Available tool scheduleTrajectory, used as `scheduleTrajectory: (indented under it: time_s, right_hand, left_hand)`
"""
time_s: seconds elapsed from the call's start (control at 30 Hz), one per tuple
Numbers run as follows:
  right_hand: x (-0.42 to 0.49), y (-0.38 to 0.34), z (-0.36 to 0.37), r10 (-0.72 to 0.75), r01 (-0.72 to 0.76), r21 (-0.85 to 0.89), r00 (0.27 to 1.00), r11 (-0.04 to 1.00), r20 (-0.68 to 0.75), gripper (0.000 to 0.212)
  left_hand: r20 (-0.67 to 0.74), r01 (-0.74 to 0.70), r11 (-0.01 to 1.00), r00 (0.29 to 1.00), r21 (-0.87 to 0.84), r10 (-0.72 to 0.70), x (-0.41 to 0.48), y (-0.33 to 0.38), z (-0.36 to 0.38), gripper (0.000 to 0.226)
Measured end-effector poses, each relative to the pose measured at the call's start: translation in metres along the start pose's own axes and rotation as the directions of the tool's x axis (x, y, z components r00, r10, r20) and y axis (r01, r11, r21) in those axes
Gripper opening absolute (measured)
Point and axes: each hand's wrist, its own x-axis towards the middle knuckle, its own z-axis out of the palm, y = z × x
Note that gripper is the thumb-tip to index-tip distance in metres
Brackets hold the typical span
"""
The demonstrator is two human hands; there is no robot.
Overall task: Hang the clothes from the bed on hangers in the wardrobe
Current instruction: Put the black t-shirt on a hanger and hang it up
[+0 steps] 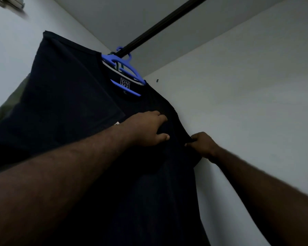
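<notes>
Black T-shirt (75, 107) on blue hanger (132, 71), right hand (202, 145) pinching its edge beside wall (256, 89)

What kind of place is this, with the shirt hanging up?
Most likely inside a wardrobe: a black rail runs overhead, a blue hanger hooked on it carries a dark T-shirt, and plain white walls close in.

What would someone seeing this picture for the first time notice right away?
A dark T-shirt fills the middle of the view, hanging on a bright blue hanger hooked over the black rail at the top. Below the collar, the left hand grips the fabric while the right hand pinches the shirt's edge beside the pale wardrobe wall.
</notes>
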Motion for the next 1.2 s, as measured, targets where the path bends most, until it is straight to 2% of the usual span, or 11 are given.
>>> scheduleTrajectory:
  time_s: [0.1, 0.23, 0.33, 0.43, 0.57, 0.6, 0.67, 0.73, 0.9, 1.03, 1.2]
  right_hand:
    - [-0.017, -0.013, -0.002, -0.147, 0.144, -0.036, 0.977, 0.989, -0.151, 0.02]
    - [-0.047, -0.041, -0.008, -0.31, 0.306, -0.049, 0.939, 0.951, -0.152, 0.009]
    - [-0.063, -0.06, -0.013, -0.426, 0.425, -0.028, 0.9, 0.905, -0.091, 0.012]
    - [-0.067, -0.062, -0.017, -0.492, 0.489, 0.093, 0.871, 0.867, 0.009, 0.014]
    - [-0.051, -0.047, -0.035, -0.317, 0.376, 0.306, 0.921, 0.874, -0.227, 0.048]
    - [-0.043, -0.042, -0.04, -0.19, 0.255, 0.35, 0.959, 0.901, -0.208, 0.052]
    - [-0.031, -0.034, -0.048, 0.04, -0.059, 0.438, 0.998, 0.897, 0.054, 0.061]
    - [-0.022, -0.03, -0.049, 0.069, -0.177, 0.467, 0.969, 0.866, 0.239, 0.066]
    - [-0.011, -0.035, -0.053, -0.061, -0.024, 0.464, 0.984, 0.886, 0.169, 0.017]
    - [0.005, -0.032, -0.082, 0.014, 0.007, 0.31, 0.998, 0.951, -0.066, 0.016]
    - [0.012, -0.038, -0.113, -0.124, 0.13, 0.022, 0.975, 0.991, -0.183, 0.015]
  left_hand:
    - [-0.021, 0.204, 0.896, 0.973, -0.394, -0.231, 0.008, 0.008, 0.002, 0.046]
    - [0.181, 0.413, 0.558, 0.888, -0.72, -0.423, 0.027, 0.023, 0.009, 0.061]
    - [0.307, 0.457, 0.313, 0.851, -0.833, -0.426, 0.037, 0.035, 0.012, 0.05]
    - [0.318, 0.433, 0.196, 0.843, -0.88, -0.434, 0.045, 0.037, 0.022, 0.02]
    - [0.294, 0.373, 0.083, 0.833, -0.924, -0.469, 0.052, 0.036, 0.029, 0.004]
    - [0.28, 0.364, 0.094, 0.836, -0.927, -0.473, 0.053, 0.035, 0.03, 0.009]
    - [0.246, 0.365, 0.174, 0.844, -0.914, -0.476, 0.056, 0.032, 0.032, 0.028]
    - [0.227, 0.362, 0.244, 0.865, -0.9, -0.448, 0.055, 0.033, 0.033, 0.03]
    - [0.263, 0.349, 0.292, 0.919, -0.891, -0.295, 0.046, 0.038, 0.034, 0.047]
    - [0.215, 0.339, 0.599, 0.938, -0.725, -0.27, 0.039, 0.024, 0.04, 0.055]
    - [0.17, 0.271, 0.931, 0.957, -0.246, -0.234, 0.043, 0.022, 0.032, 0.031]
